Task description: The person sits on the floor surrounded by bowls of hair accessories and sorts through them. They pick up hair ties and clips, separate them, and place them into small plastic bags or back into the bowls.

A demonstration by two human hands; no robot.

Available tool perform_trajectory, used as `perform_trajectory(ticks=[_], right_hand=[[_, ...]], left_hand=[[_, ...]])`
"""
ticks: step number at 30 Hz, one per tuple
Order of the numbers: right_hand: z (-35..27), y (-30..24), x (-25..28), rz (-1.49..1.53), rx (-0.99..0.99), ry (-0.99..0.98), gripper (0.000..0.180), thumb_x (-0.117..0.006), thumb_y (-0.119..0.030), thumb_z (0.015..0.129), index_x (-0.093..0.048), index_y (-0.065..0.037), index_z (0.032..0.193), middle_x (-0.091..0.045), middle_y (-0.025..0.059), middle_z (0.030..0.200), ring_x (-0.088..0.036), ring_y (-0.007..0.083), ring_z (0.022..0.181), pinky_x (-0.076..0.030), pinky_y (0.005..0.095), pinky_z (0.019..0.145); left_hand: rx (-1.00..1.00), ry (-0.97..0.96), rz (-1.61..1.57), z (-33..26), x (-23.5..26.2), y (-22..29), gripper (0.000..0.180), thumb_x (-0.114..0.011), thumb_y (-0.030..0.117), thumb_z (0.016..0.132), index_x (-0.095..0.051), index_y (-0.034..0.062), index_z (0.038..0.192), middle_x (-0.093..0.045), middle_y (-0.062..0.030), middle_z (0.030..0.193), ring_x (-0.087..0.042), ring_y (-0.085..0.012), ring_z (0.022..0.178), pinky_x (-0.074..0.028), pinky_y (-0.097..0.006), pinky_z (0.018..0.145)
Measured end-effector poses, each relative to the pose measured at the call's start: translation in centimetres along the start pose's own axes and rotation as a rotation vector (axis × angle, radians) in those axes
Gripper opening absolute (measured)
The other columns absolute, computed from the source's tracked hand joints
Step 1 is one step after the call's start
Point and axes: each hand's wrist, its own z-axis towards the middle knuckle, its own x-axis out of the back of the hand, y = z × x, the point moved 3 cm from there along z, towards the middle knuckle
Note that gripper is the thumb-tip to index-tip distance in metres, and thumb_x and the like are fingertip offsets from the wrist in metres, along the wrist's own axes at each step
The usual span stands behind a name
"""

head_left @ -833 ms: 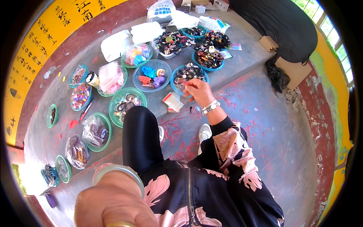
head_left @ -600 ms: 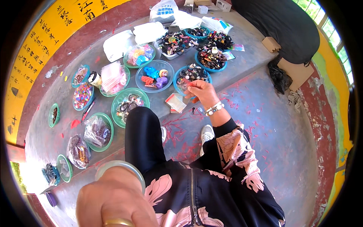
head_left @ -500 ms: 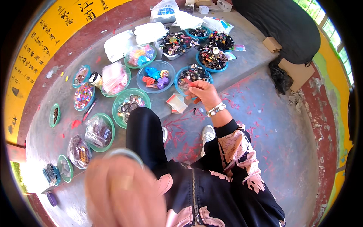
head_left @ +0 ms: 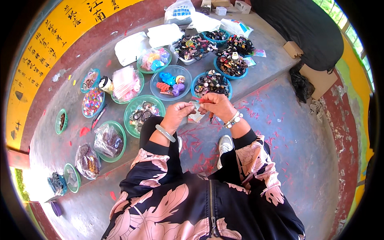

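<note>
In front of my knees, my left hand (head_left: 177,115) and my right hand (head_left: 218,107) come close together, both with pinched fingers. Between them is a small clear plastic bag (head_left: 195,105) with a red strip along its edge; the fingers partly cover it. Below the fingertips lies a whitish flat packet (head_left: 196,117), mostly hidden. Just beyond my hands stands a blue bowl of dark hair ties (head_left: 212,83). A green bowl of mixed hair ties (head_left: 143,115) sits by my left knee.
Several bowls crowd the grey ledge, including a clear bowl (head_left: 154,92) of coloured scrunchies and a bowl with pink bags (head_left: 125,83). White plastic bags (head_left: 131,48) lie behind. Thin red strips (head_left: 196,149) litter the floor. A black bag (head_left: 301,85) lies right.
My left hand has moved from close below the camera, where it was blurred, up and forward to meet my right hand at the small clear bag. The view has shifted slightly.
</note>
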Motion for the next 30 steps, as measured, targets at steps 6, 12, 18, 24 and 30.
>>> perform_trajectory(ticks=[6, 12, 18, 24, 30], right_hand=[[0.3, 0.4, 0.0, 0.057, -0.078, 0.006, 0.017, -0.063, -0.014, 0.08, -0.063, -0.001, 0.091, -0.066, 0.0048, 0.079, -0.061, 0.0108, 0.068, -0.048, 0.0234, 0.056], [0.6, 1.3, -0.3, 0.158, -0.067, -0.006, 0.016, -0.064, -0.011, 0.08, -0.066, 0.001, 0.089, -0.066, 0.0071, 0.078, -0.062, 0.0124, 0.069, -0.048, 0.0234, 0.062], [1.0, 2.1, -0.2, 0.167, -0.037, 0.0, 0.013, -0.065, -0.01, 0.08, -0.065, 0.002, 0.085, -0.065, 0.0076, 0.076, -0.062, 0.0135, 0.069, -0.049, 0.0242, 0.064], [1.1, 2.2, -0.3, 0.149, -0.027, 0.023, 0.012, -0.066, -0.007, 0.077, -0.064, 0.003, 0.083, -0.064, 0.0072, 0.074, -0.06, 0.0129, 0.067, -0.049, 0.0236, 0.063], [0.8, 1.8, -0.3, 0.134, -0.031, 0.046, 0.012, -0.067, -0.007, 0.075, -0.065, 0.004, 0.079, -0.063, 0.0068, 0.07, -0.057, 0.0106, 0.063, -0.045, 0.0224, 0.059]], left_hand=[[-0.102, 0.098, -0.133, 0.0, 0.5, 0.1, 0.016, -0.06, 0.014, 0.084, -0.063, -0.0003, 0.091, -0.064, -0.0073, 0.084, -0.06, -0.0135, 0.078, -0.045, -0.026, 0.072], [-0.109, 0.099, -0.252, 0.1, 0.5, 0.0, 0.017, -0.06, 0.016, 0.084, -0.063, 0.0002, 0.091, -0.064, -0.0078, 0.086, -0.06, -0.0146, 0.08, -0.045, -0.027, 0.073], [-0.064, 0.033, -0.269, -0.2, -0.4, 0.2, 0.016, -0.06, 0.015, 0.083, -0.063, 0.0005, 0.091, -0.065, -0.0072, 0.086, -0.059, -0.0142, 0.081, -0.044, -0.026, 0.071], [-0.054, 0.015, -0.198, 0.1, -0.3, -0.5, 0.019, -0.061, 0.015, 0.083, -0.063, 0.0005, 0.095, -0.064, -0.0056, 0.084, -0.057, -0.0114, 0.076, -0.044, -0.024, 0.07], [-0.048, -0.002, -0.232, -0.1, -0.5, -0.1, 0.019, -0.061, 0.015, 0.083, -0.063, -0.0001, 0.095, -0.064, -0.006, 0.085, -0.057, -0.0119, 0.077, -0.045, -0.025, 0.071]])
